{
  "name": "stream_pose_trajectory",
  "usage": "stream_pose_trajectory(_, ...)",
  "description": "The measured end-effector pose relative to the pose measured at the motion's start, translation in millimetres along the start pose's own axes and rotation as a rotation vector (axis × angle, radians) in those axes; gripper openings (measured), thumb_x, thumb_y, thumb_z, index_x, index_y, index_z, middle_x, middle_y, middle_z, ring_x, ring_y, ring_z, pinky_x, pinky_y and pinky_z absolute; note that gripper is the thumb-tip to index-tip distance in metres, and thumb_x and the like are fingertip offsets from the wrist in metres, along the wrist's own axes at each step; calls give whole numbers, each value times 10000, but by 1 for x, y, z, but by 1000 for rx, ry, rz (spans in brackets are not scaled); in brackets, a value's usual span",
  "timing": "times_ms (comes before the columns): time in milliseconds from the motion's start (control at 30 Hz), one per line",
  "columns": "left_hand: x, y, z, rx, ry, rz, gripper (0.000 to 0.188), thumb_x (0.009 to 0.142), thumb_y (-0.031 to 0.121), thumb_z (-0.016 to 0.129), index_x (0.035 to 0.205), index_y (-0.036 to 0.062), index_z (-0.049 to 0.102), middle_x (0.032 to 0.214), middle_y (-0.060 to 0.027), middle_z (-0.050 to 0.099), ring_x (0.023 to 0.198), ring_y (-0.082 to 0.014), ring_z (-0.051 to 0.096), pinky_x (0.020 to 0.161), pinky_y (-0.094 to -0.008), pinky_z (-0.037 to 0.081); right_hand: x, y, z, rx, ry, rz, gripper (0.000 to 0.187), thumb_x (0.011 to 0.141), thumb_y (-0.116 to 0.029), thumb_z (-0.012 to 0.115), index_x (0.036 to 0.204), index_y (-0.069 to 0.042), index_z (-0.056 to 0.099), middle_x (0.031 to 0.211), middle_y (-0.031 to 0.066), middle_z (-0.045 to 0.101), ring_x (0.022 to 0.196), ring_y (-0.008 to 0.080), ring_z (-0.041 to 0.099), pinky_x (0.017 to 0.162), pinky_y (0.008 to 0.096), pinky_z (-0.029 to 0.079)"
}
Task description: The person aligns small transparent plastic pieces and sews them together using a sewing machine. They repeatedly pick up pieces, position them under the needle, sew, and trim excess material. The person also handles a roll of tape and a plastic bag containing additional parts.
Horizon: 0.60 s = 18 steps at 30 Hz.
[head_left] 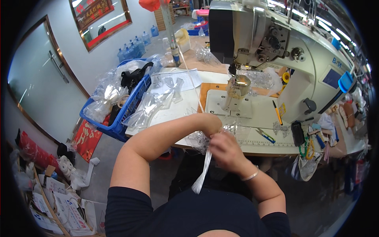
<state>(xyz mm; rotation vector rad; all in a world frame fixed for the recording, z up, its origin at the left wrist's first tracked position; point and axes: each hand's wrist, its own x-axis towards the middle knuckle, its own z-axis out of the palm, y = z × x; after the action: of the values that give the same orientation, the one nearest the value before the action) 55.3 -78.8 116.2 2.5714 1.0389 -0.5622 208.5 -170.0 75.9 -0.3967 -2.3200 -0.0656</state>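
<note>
My left hand (pixel 212 125) is bent at the wrist over the table's front edge, its curled fingers meeting my right hand and mostly hidden. My right hand (pixel 227 152), a little blurred, is closed with curled fingers around the top of a bundle of clear plastic strips (pixel 202 173). The strips' loose tail hangs down in front of my dark shirt. Crumpled clear plastic pieces (pixel 197 141) lie around and under both hands. Just beyond them stands the post bed (pixel 236 96) of a white sewing machine (pixel 302 59).
Right of my hands lie small scissors (pixel 265 135) and an orange pen (pixel 277 112). A blue basket (pixel 132 103) of plastic and black items stands left, beside clear cut pieces (pixel 148 108) and paper sheets (pixel 185 80). A metal post (pixel 169 33) rises behind.
</note>
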Motion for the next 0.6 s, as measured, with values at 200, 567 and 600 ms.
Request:
stream_pose_trajectory(200,-36,-54,46,-541,160,159,495,719,240,701,1133,11,555,1195,-166,561,1131,-321,516,874,-410,450,30,-3,26,293,213,349,101,831,-7,582,913,-59,610,891,81,602,946,308,602,941,412,448)
stream_pose_trajectory(567,-40,-138,13,-1670,748,-110,311,927,254,559,1134,22,565,918,-50,599,894,-193,618,778,-330,509,105,37,41,321,90,663,196,907,-192,548,851,-35,652,689,139,621,618,273,618,576,336,467)
stream_pose_trajectory(600,-46,-136,8,-1678,868,-39,301,930,255,556,1125,27,574,894,-40,601,877,-186,619,778,-327,507,118,53,42,304,73,726,253,919,-212,509,820,-33,658,643,126,618,569,246,613,565,330,464)
